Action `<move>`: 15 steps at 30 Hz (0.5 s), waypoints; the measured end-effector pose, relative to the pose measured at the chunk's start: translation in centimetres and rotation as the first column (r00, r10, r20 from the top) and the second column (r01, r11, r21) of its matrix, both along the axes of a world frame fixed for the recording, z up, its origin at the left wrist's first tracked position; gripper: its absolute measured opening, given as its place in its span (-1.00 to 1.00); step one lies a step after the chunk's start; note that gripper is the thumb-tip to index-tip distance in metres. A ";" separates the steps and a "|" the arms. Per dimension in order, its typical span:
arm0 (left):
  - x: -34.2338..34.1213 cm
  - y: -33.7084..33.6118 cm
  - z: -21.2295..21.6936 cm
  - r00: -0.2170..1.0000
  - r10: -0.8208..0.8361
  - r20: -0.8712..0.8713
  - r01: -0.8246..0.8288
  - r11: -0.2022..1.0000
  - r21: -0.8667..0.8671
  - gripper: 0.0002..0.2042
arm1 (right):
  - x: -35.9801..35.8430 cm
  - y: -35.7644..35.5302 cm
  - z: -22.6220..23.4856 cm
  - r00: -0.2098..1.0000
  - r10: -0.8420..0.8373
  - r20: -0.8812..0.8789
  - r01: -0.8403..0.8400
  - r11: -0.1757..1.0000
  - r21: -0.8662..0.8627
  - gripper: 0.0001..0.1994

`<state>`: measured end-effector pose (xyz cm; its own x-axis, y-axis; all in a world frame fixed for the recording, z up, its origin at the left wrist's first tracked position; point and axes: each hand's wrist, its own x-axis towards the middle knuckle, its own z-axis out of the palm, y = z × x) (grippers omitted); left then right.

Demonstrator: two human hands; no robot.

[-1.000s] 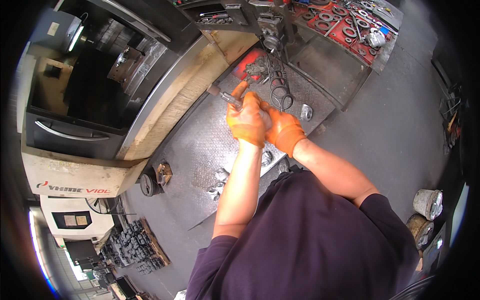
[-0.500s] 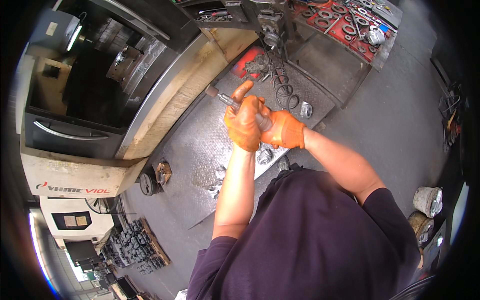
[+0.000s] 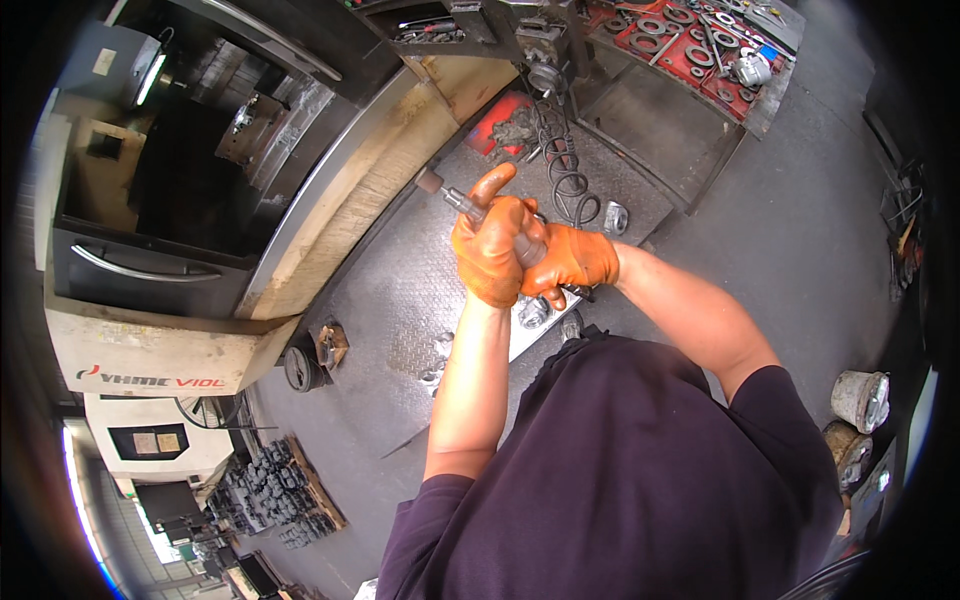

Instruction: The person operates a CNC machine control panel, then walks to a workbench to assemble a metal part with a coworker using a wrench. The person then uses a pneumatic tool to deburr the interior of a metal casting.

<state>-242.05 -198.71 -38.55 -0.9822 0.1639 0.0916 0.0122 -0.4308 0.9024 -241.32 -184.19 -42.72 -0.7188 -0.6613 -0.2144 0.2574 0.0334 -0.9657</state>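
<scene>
My left grip (image 3: 487, 248) wraps the rotary tool (image 3: 462, 202), my right grip (image 3: 574, 257) its rear; the tip (image 3: 430, 181) touches nothing; which metal parts (image 3: 615, 218) are finished, I can't tell.

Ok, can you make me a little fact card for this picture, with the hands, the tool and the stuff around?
Left hand: gloved in orange, closed around the tool, one finger sticking out
Right hand: gloved in orange, at the tool's back end; grip partly hidden
Tool tip: brown, pointing to the upper left
Cord: black, coiled, beyond the hands
Plate: bumpy metal
Far left: big machine
Far right: bucket
</scene>
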 end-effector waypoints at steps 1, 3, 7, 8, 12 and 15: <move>0.0 0.0 -0.2 1.000 0.010 -0.005 -0.010 1.000 -0.012 -0.51 | 0.0 0.0 -0.1 1.000 -0.004 -0.005 0.004 1.000 0.006 -0.72; -0.1 0.0 -0.2 0.999 0.034 0.002 -0.033 0.997 -0.076 -0.51 | -0.1 0.3 -0.4 0.982 0.031 -0.189 -0.032 0.999 0.000 -0.73; 0.1 0.7 0.0 0.994 0.091 -0.059 -0.103 0.962 -0.252 -0.82 | -0.1 0.1 -2.1 0.989 -0.088 -0.119 0.083 0.995 -0.047 -0.61; -0.1 0.9 0.1 0.993 0.114 -0.037 -0.120 0.965 -0.232 -0.79 | 0.2 -0.2 -2.3 0.953 -0.210 -0.219 0.215 0.977 0.001 -0.59; -0.4 1.3 -0.5 0.980 0.195 0.037 -0.188 0.972 -0.141 -0.54 | 1.1 -2.3 -1.5 0.797 -0.360 -0.485 0.534 0.794 0.290 -0.53; -0.5 1.7 -0.4 0.991 0.127 0.039 -0.120 0.981 -0.153 -0.42 | -1.0 -2.3 -7.0 0.655 -0.277 -0.703 0.531 0.831 0.167 -0.59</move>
<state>-242.52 -197.02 -38.94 -0.9984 0.0493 0.0270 0.0117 -0.2886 0.9574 -242.27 -186.52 -49.69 -0.9372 -0.2469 0.2462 -0.3328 0.4222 -0.8432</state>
